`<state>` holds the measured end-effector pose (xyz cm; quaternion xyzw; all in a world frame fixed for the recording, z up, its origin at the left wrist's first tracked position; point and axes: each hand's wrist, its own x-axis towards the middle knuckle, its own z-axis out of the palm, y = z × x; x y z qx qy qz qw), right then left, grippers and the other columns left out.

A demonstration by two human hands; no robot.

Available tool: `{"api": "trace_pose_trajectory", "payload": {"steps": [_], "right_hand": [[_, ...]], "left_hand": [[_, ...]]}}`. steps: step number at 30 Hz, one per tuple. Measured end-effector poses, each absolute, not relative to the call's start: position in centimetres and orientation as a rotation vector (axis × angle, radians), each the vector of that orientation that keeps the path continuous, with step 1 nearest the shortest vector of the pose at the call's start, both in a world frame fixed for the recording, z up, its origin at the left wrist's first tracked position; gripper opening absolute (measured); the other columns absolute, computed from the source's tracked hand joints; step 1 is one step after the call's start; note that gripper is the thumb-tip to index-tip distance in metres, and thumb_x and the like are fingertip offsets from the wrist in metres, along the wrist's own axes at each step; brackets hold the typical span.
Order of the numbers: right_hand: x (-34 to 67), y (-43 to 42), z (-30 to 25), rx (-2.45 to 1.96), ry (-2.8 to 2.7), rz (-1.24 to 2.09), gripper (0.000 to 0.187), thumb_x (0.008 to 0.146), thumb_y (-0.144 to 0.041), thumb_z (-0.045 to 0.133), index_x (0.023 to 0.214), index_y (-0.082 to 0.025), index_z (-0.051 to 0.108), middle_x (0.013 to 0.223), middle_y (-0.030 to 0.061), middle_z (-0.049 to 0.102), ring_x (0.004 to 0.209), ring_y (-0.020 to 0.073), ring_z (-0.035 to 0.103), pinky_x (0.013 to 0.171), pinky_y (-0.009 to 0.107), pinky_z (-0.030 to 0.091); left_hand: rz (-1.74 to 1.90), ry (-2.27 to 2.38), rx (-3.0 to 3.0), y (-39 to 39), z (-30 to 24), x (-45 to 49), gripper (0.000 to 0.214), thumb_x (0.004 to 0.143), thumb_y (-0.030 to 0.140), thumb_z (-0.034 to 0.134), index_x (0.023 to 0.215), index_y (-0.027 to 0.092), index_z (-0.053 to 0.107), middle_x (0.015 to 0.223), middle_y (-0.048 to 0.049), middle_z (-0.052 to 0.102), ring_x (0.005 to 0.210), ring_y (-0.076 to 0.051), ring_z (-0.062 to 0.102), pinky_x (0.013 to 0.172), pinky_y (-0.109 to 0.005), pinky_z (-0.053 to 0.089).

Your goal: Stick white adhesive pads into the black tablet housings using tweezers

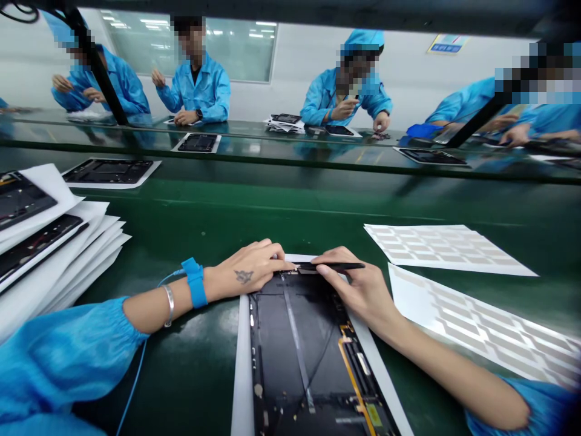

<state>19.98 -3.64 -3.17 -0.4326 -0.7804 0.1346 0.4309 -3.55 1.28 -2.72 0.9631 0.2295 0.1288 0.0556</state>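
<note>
An opened tablet (313,345), its black inside showing, lies on a white sheet (240,375) in front of me. My right hand (356,284) pinches black tweezers (345,266), held nearly level over the tablet's far edge. At that same edge is my left hand (254,266), its fingers bent and one fingertip close to the tweezers' tip. Whatever lies between the left fingers is hidden or too small to name. A blue wrist strap (196,283) with a thin cord and a silver bracelet (169,306) are on the left wrist.
Stacked tablets in white sheets (86,254) stand at left. Two sticker sheets (449,248) lie at right. Another tablet (109,172) rests further back on the green table (218,212). Beyond a raised ledge, several people in blue work; dark posts (102,72) rise there.
</note>
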Motion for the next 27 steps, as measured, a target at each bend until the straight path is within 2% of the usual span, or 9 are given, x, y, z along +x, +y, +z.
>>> {"api": "trace_pose_trajectory", "payload": {"steps": [5, 9, 11, 14, 17, 27], "right_hand": [[20.1, -3.6, -2.8, -1.072, -1.952, 0.439, 0.024, 0.093, -0.041, 0.058, 0.09, -0.022, 0.073, 0.085, 0.0064, 0.072, 0.082, 0.0217, 0.067, 0.076, 0.034, 0.054], [21.5, -3.8, -2.1, -1.289, -1.763, 0.578, 0.034, 0.088, -0.051, 0.06, 0.08, -0.021, 0.073, 0.086, 0.0065, 0.073, 0.083, 0.023, 0.067, 0.074, 0.033, 0.053], [22.4, -3.7, -2.0, -1.42, -1.525, 0.661, 0.038, 0.082, -0.057, 0.064, 0.077, -0.021, 0.073, 0.084, 0.006, 0.072, 0.079, 0.0228, 0.067, 0.074, 0.034, 0.053], [23.1, -3.4, -2.4, -1.478, -1.205, 0.839, 0.046, 0.066, -0.065, 0.075, 0.073, -0.02, 0.072, 0.073, 0.0043, 0.068, 0.073, 0.0208, 0.065, 0.075, 0.035, 0.056], [23.2, -3.1, -2.7, -1.488, -1.092, 0.951, 0.052, 0.054, -0.067, 0.081, 0.069, -0.019, 0.072, 0.068, 0.0031, 0.065, 0.07, 0.0181, 0.063, 0.075, 0.032, 0.056], [23.1, -3.1, -3.2, -1.442, -1.058, 1.027, 0.048, 0.059, -0.063, 0.082, 0.069, -0.017, 0.072, 0.069, 0.0036, 0.064, 0.073, 0.015, 0.06, 0.074, 0.026, 0.054]], "left_hand": [[0.378, 0.679, 2.962, 1.3, -2.6, -3.3, 0.036, 0.092, 0.005, 0.043, 0.119, 0.019, 0.061, 0.111, -0.0066, 0.06, 0.094, -0.019, 0.052, 0.082, -0.03, 0.046], [0.371, 0.603, 2.983, 1.4, -2.8, -3.0, 0.033, 0.092, 0.004, 0.041, 0.117, 0.013, 0.06, 0.118, -0.0083, 0.061, 0.101, -0.021, 0.052, 0.089, -0.033, 0.046], [0.364, 0.585, 2.997, 1.5, -3.0, -2.9, 0.036, 0.093, 0.004, 0.04, 0.123, 0.013, 0.058, 0.121, -0.008, 0.061, 0.102, -0.021, 0.052, 0.088, -0.033, 0.046], [0.334, 0.6, 3.026, 1.4, -3.0, -2.8, 0.041, 0.096, 0.007, 0.039, 0.131, 0.02, 0.055, 0.124, -0.0069, 0.06, 0.099, -0.021, 0.052, 0.083, -0.033, 0.046], [0.289, 0.633, 3.04, 1.3, -2.8, -2.8, 0.04, 0.099, 0.011, 0.038, 0.133, 0.024, 0.055, 0.122, -0.007, 0.058, 0.098, -0.021, 0.051, 0.083, -0.033, 0.045], [0.232, 0.647, 3.081, 1.2, -2.7, -2.7, 0.042, 0.1, 0.014, 0.037, 0.137, 0.027, 0.053, 0.121, -0.0077, 0.056, 0.097, -0.021, 0.05, 0.081, -0.032, 0.043]]}}
